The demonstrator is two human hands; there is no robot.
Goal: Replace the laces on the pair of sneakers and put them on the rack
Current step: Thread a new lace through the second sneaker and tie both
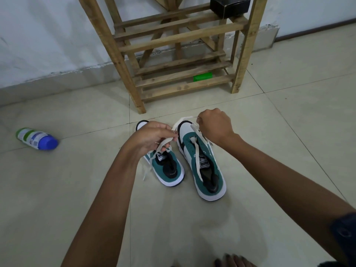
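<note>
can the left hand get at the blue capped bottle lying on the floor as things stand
Probably not right away. The left hand is pinching the white lace, so it is occupied. The blue-capped bottle lies on bare floor tiles off to its left with nothing between, so once it lets go the way looks free.

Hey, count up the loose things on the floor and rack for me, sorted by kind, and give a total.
Teal-and-white sneakers: 2 (left one, right one)
White plastic bottle with blue cap: 1
Green cylinder lying under the wooden rack: 1
Black open box on the rack: 1
Total: 5
</note>
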